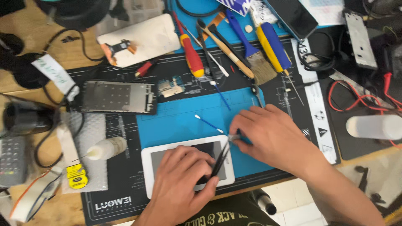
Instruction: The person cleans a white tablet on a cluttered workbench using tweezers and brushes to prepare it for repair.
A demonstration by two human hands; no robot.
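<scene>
A white-framed phone [148,161] lies face down on the blue mat [184,121] near the front edge of the bench. My left hand [180,184] rests on it and grips black tweezers [220,159] whose tips point up and right. My right hand [272,136] hovers just right of the phone's top corner and pinches a small grey strip [233,137] right at the tweezer tips. A blue-stemmed cotton swab [208,122] lies on the mat just above the phone.
A black phone frame [118,97] and a small circuit board [171,87] lie at the left. Screwdrivers [190,52], a brush [251,50], another swab [220,95] and spudgers crowd the back. A glue bottle [104,148] lies left, a white bottle [372,127] right beside red wires [356,100].
</scene>
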